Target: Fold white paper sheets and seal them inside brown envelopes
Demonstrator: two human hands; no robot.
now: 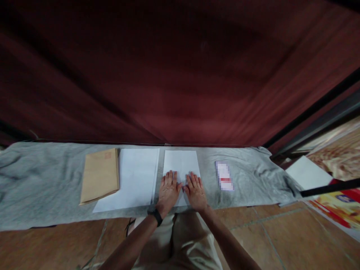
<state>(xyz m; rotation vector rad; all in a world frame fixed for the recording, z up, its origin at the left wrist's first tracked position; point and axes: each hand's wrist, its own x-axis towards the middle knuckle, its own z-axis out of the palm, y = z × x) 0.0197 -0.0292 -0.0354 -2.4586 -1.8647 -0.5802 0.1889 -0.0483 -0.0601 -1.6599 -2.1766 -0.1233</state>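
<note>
A white sheet of paper (pixel 181 160) lies on the grey cloth-covered table in front of me. My left hand (pixel 168 189) rests flat on its left side, fingers stretched out and pointing away from me. On the right side of the same sheet, my right hand (pixel 196 191) also lies flat with its fingers spread. The two thumbs nearly meet near the middle of the paper. To the left is a stack of larger white paper (pixel 137 176), partly covered by a pile of brown envelopes (pixel 99 174).
A small white and pink packet (pixel 224 176), blurred, lies to the right on the grey cloth (pixel 253 180). Dark red fabric (pixel 180 93) hangs behind the table. At the far right are black bars, a white panel (pixel 308 173) and a colourful printed box (pixel 341 206).
</note>
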